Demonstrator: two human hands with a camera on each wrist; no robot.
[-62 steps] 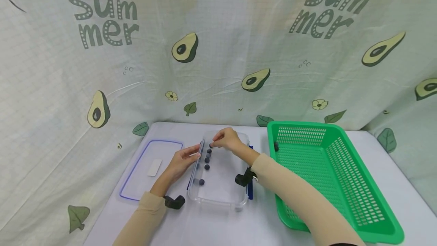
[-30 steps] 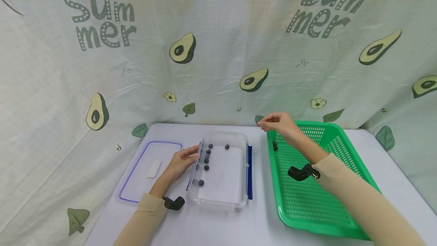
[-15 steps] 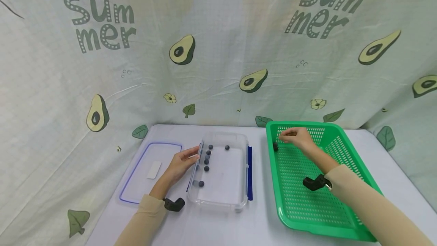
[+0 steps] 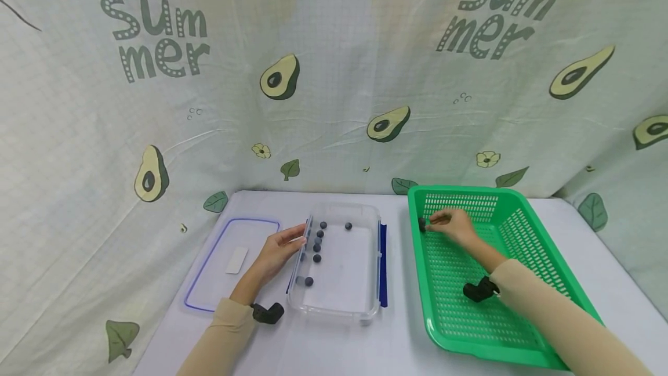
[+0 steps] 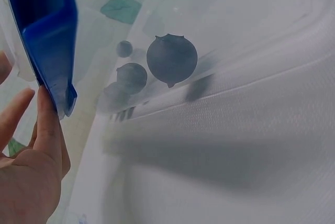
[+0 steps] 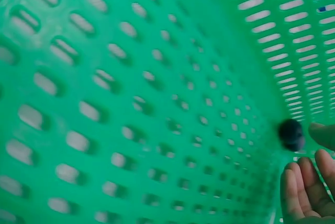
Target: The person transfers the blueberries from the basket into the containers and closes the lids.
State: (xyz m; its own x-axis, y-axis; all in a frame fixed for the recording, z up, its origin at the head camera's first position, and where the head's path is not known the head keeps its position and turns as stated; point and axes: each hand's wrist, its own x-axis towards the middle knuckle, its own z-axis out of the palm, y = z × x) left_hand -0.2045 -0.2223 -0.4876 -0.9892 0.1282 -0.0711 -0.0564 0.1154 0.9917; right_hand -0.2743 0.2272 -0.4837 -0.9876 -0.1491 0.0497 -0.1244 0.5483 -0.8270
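Observation:
My right hand (image 4: 454,226) reaches into the green basket (image 4: 425,306), its fingertips right by a dark blueberry (image 4: 422,224) at the left wall. In the right wrist view, thumb and fingers stand apart close to that blueberry (image 6: 291,135), with nothing gripped. My left hand (image 4: 276,248) rests against the left side of a clear plastic box (image 4: 334,311). From the left wrist, nearly straight fingers (image 5: 48,124) touch the box's blue clip (image 5: 52,41). Several blueberries (image 4: 317,258) lie in the box, mostly along its left side; one blueberry (image 4: 348,226) sits near the far end.
A clear lid (image 4: 214,266) with a blue seal lies left of the box, a white rectangular piece (image 4: 237,260) on it. Another blue clip (image 4: 383,266) hangs open on the box's right side. Behind the white table (image 4: 261,358) hangs a printed curtain (image 4: 334,86).
My right hand has left the box, moved right, and lowered into the basket toward the blueberry. One more blueberry now shows at the box's far end. The left hand has stayed put.

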